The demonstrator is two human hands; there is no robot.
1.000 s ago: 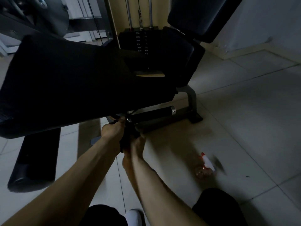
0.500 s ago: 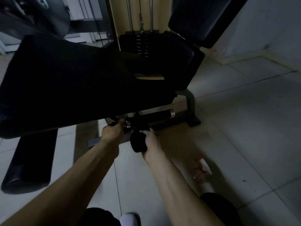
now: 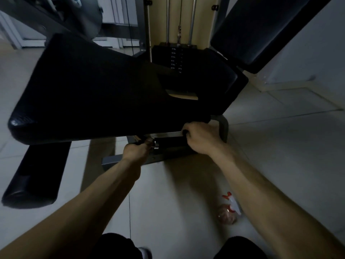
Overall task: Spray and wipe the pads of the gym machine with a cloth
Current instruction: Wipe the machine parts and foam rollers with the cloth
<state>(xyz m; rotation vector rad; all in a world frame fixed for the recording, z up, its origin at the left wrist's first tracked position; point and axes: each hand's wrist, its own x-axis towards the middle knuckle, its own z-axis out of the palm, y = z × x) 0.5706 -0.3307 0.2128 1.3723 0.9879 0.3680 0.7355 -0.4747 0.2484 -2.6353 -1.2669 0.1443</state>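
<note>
Head view: wiping roller pad (image 3: 171, 143)
Steadies its end in left hand's (image 3: 135, 151) grip, curls right hand (image 3: 202, 138) round it, with spray bottle (image 3: 228, 210) down on floor.

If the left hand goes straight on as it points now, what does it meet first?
Most likely the chrome cap of the black roller, just ahead of the left hand; depth is unclear.

gym | weight stack (image 3: 175, 58) | padded machine seat (image 3: 93, 94) | tiled floor (image 3: 280, 146)

One head-worn wide-angle view, looking forward and down, close above the large black padded seat (image 3: 89, 94) and pale tiled floor (image 3: 280, 156).
</note>
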